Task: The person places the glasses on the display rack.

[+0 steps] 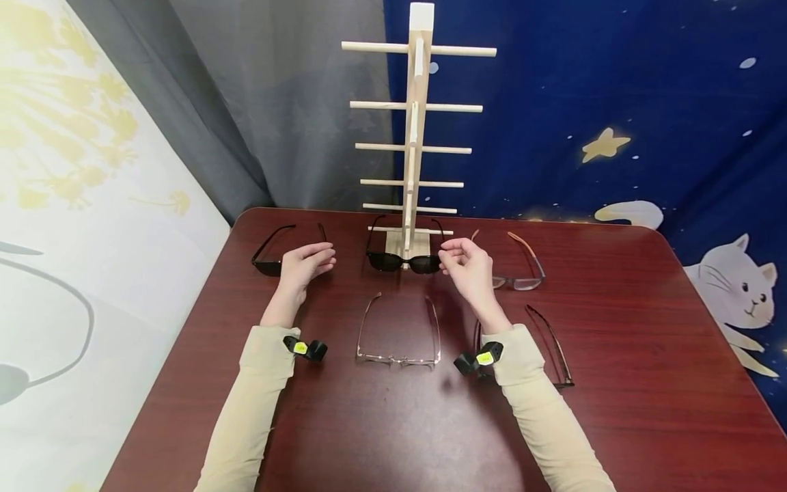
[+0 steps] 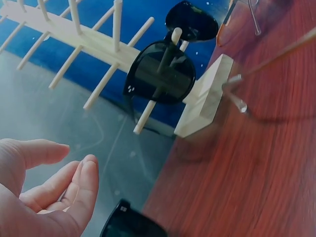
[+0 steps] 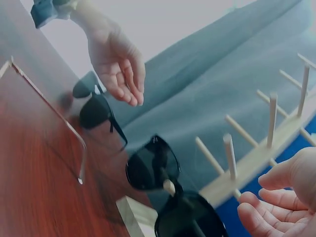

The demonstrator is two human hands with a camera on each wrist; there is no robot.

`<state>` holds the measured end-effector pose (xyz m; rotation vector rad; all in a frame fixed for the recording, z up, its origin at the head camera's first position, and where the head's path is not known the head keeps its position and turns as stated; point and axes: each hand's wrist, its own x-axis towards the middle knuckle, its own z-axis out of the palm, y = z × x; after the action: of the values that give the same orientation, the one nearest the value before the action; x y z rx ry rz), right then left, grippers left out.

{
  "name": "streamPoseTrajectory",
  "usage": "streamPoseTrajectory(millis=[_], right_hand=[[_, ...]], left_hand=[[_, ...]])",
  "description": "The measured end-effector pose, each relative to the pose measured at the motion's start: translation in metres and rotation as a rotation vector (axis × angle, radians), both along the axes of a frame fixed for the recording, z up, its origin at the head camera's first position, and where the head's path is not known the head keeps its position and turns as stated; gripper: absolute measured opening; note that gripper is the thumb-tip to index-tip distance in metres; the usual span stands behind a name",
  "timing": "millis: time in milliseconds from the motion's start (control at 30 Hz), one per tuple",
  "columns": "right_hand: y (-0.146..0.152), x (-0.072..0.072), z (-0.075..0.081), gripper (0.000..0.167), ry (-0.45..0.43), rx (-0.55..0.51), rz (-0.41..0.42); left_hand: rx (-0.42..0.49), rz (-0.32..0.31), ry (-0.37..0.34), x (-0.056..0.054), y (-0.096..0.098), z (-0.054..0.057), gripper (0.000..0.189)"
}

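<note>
Black sunglasses (image 1: 386, 262) rest across the lowest peg of a pale wooden display stand (image 1: 410, 154), their temples pointing back. Beside their right end is my right hand (image 1: 468, 270), thumb and fingers loosely bent; the right wrist view shows a gap between them and nothing held. My left hand (image 1: 301, 268) hovers by a second pair of black sunglasses (image 1: 268, 268) on the table's left, covering part of them in the head view. Its fingers are relaxed with nothing between them, as the left wrist view shows. Another lens of the hung sunglasses (image 2: 163, 74) faces that camera.
Thin metal-framed glasses (image 1: 396, 360) lie in the middle of the red-brown table (image 1: 381, 437). Glasses with orange-brown temples (image 1: 526, 283) lie behind my right hand, and dark-framed glasses (image 1: 558, 345) lie partly under my right forearm. Bare pegs (image 1: 455, 108) stick out higher on the stand.
</note>
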<state>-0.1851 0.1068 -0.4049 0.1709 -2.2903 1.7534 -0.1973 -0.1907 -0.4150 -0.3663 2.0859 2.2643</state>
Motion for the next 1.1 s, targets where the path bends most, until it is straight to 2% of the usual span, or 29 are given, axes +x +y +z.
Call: streamPoseTrajectory(millis=[133, 233, 333, 433, 567, 700, 933, 1100], right_hand=[[-0.011, 0.011, 0.009, 0.013, 0.017, -0.012, 0.050], [-0.021, 0.024, 0.023, 0.013, 0.016, -0.018, 0.086], [-0.032, 0.037, 0.037, 0.013, 0.017, 0.003, 0.120], [-0.043, 0.045, 0.041, 0.011, 0.026, 0.024, 0.144], [-0.056, 0.044, 0.025, 0.011, 0.038, -0.003, 0.193], [-0.073, 0.041, 0.010, 0.010, 0.054, -0.023, 0.257], [-0.105, 0.035, 0.000, 0.009, 0.067, 0.030, 0.303], [-0.125, 0.025, -0.008, 0.009, 0.056, 0.122, 0.302]], left_hand=[[0.015, 0.015, 0.014, 0.008, -0.014, 0.000, 0.038], [0.025, 0.029, 0.021, 0.013, -0.024, 0.000, 0.039], [0.027, 0.058, 0.027, 0.020, -0.034, 0.000, 0.034], [0.050, 0.086, 0.030, 0.026, -0.046, 0.000, 0.026], [0.090, 0.123, 0.034, 0.033, -0.064, -0.003, 0.018], [0.089, 0.170, 0.049, 0.037, -0.083, -0.007, 0.014], [0.067, 0.269, 0.035, 0.039, -0.109, -0.019, 0.009], [0.124, 0.301, 0.007, 0.036, -0.123, -0.024, 0.012]])
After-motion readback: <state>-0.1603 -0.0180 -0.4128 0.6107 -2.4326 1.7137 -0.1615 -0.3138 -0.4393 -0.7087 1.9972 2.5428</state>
